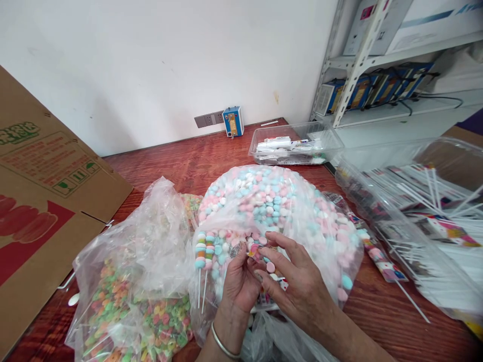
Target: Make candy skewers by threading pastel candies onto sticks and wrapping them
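Note:
My left hand [241, 284] is closed, its thumb and fingers pinching a small printed candy wrapper [253, 250] with pink and yellow on it. From the right, my right hand [298, 274] reaches over with its fingers apart, the index fingertip at the wrapper's edge. Both hands are above a large clear bag of pink, white and blue candies [269, 201]. Left of my left hand, two candy skewers [205, 251] lie on the bag, striped in several colours on white sticks. Part of the wrapper is hidden by my fingers.
A bag of fruit-coloured ring candies [162, 317] lies at left beside a cardboard box [49, 201]. At right are a wrapped candy skewer [385, 261] and a clear tub [400, 241] of sticks and wrappers. Behind stand another clear tray [260, 151] and a blue device [233, 121].

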A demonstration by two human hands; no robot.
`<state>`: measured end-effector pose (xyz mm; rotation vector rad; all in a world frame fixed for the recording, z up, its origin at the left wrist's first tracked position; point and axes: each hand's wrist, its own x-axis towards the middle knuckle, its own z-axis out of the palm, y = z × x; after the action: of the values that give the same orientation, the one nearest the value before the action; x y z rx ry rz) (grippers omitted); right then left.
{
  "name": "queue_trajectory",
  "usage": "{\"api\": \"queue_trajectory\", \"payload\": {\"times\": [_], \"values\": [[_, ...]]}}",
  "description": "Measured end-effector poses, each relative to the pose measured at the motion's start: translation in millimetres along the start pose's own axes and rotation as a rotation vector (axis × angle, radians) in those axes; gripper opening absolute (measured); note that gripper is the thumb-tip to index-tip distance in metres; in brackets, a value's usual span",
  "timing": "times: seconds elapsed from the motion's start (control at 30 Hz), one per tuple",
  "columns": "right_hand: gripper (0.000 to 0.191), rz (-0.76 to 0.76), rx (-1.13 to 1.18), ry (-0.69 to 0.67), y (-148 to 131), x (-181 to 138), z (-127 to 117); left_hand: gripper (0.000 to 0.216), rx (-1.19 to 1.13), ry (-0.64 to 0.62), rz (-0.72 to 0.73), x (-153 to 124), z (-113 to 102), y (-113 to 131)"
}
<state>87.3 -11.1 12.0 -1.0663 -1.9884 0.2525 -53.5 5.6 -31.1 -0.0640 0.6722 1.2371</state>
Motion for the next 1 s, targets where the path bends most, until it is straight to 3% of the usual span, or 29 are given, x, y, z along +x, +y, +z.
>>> {"api": "queue_trajectory", "payload": {"times": [0.2, 0.4, 0.6, 0.77, 1.0], "values": [[0.025, -0.078, 0.002, -0.086, -4.3, 2.8, -0.8, 0.007, 0.012, 0.061, 0.097, -5.8, 4.4, -3.2], [0.013, -0.163, -0.122, 0.01, 0.5, 6.0, 2.2, 0.011, -0.067, -0.003, 0.042, -10.7, 3.6, 1.5], [0.027, -0.033, 0.063, -0.007, -8.3, 3.7, -8.8, 0.013, -0.043, -0.036, 0.081, -12.6, 6.5, 5.8], [0.024, -0.015, 0.184, 0.03, -13.4, 4.9, -16.3, 0.015, -0.112, -0.038, 0.095, -18.6, 11.0, 14.2], [0.022, 0.017, 0.258, -0.017, -21.0, 12.9, -13.7, 0.015, -0.081, 0.018, 0.187, -24.0, 10.3, 16.4]]}}
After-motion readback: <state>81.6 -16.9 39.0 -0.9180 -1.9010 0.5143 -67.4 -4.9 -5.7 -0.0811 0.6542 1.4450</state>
